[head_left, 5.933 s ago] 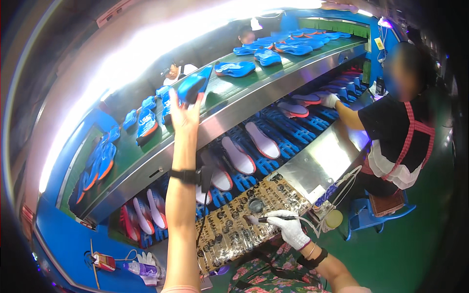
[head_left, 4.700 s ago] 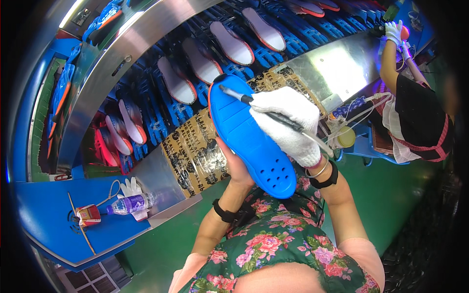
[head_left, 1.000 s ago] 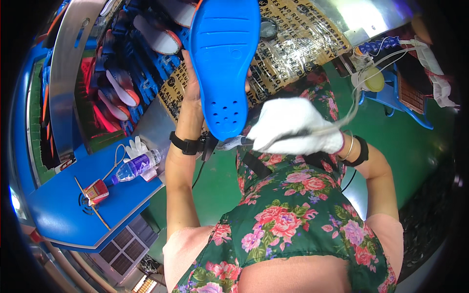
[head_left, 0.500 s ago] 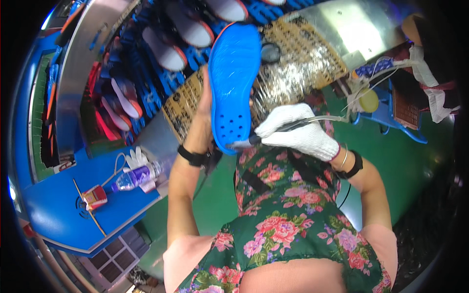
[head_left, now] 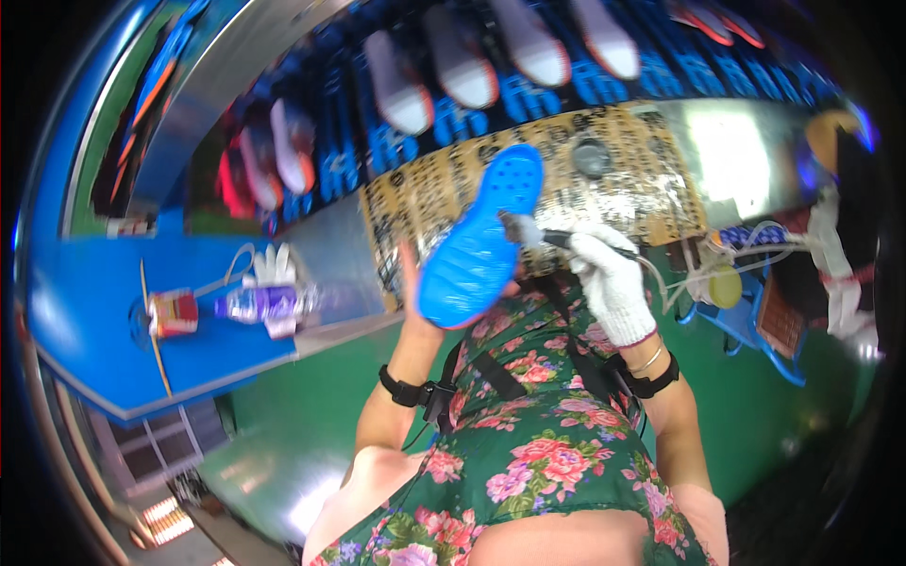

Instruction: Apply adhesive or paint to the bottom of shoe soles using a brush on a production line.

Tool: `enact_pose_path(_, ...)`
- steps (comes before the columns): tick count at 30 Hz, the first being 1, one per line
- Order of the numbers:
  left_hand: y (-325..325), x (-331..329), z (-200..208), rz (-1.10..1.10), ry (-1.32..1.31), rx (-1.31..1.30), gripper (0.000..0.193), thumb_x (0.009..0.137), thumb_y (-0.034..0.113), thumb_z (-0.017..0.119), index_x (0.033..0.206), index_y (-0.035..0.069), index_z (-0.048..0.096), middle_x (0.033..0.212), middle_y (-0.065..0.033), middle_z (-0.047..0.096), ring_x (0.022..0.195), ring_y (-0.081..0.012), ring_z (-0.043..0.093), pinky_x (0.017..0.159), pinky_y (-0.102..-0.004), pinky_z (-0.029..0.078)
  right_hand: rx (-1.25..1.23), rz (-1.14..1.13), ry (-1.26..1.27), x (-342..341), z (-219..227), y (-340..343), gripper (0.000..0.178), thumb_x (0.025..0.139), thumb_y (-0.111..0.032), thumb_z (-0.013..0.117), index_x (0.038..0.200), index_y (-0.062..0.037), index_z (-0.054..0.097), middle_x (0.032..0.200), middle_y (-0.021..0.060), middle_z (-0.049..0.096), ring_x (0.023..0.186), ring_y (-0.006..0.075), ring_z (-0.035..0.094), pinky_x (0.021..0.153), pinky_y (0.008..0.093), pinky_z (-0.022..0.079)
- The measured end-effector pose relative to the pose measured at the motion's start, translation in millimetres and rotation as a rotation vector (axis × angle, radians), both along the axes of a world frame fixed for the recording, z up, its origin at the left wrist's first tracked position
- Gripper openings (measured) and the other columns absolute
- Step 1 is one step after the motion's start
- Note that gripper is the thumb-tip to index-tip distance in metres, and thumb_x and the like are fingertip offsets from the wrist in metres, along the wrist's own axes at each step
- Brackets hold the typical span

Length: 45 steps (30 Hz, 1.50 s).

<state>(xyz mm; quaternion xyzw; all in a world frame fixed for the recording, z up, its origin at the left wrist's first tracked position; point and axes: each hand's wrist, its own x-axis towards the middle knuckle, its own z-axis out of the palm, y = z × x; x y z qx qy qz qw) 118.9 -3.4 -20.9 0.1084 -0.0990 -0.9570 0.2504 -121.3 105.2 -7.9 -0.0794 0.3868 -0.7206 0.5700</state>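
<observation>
A bright blue shoe sole (head_left: 472, 250) is in my bare left hand (head_left: 412, 283), fingers along its left side and a fingertip showing past its right edge. Its broad end lies nearest me; the narrow end with several small holes points away and to the right. In a white knitted glove, my right hand (head_left: 604, 288) is closed round the black handle of a brush (head_left: 557, 240). The bristles meet the sole's right edge around its middle. A pale tube (head_left: 665, 288) trails right from beside the handle.
Behind the sole is a bench section covered in patterned brown sheet (head_left: 651, 170), with a round dark lid (head_left: 592, 158) on it. Beyond it stand rows of insoles (head_left: 543, 52) and blue soles. To the left, a blue table (head_left: 94, 330) bears a bottle (head_left: 260, 304), white glove and small box.
The sole has been turned about, its holed end swinging from near me to far right. My right hand's brush has gone from that end to the sole's middle edge. The whole view has shifted.
</observation>
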Motion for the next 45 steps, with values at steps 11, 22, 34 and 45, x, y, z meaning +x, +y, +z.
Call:
enact_pose_path(11, 47, -46, -6, 0.005, 0.215, 0.107, 0.096, 0.081, 0.045, 0.065, 0.160, 0.005, 0.028, 0.158, -0.0293, 0.037, 0.145, -0.0521, 0.036, 0.117, -0.0704, 0.030, -0.146, 0.019, 0.437, 3, 47, -11, 0.028, 0.082, 0.009, 0.074, 0.110, 0.0049, 0.073, 0.111, 0.0161, 0.074, 0.098, 0.0219, 0.071, 0.090, 0.0322, 0.056)
enact_pose_path(22, 48, -61, 0, -0.032, 0.246, 0.262, 0.114, 0.081, 0.087, 0.052, 0.162, 0.013, 0.024, 0.158, -0.0261, 0.038, 0.141, -0.0510, 0.042, 0.109, -0.0699, 0.040, -0.483, -0.140, 1.279, -2, 104, -35, 0.022, 0.077, 0.005, 0.081, 0.098, 0.0009, 0.077, 0.100, 0.0144, 0.076, 0.088, 0.0224, 0.072, 0.079, 0.0334, 0.057)
enact_pose_path(34, 50, -47, -21, 0.092, 0.086, 0.010, 0.077, 0.102, 0.061, 0.045, 0.159, 0.010, 0.032, 0.157, -0.0169, 0.044, 0.142, -0.0362, 0.047, 0.118, -0.0561, 0.037, -0.627, -0.078, 1.527, 10, 106, -23, 0.023, 0.074, 0.002, 0.081, 0.096, -0.0057, 0.078, 0.095, 0.0132, 0.076, 0.084, 0.0261, 0.072, 0.074, 0.0357, 0.056)
enact_pose_path(45, 27, -69, -3, 0.162, 0.328, 0.135, 0.089, 0.097, 0.075, 0.039, 0.158, 0.011, 0.033, 0.155, -0.0150, 0.046, 0.139, -0.0346, 0.049, 0.117, -0.0537, 0.040, -0.553, -0.103, 1.228, 12, 81, -23, 0.020, 0.075, 0.002, 0.082, 0.093, -0.0066, 0.079, 0.099, 0.0128, 0.076, 0.085, 0.0250, 0.072, 0.078, 0.0358, 0.057)
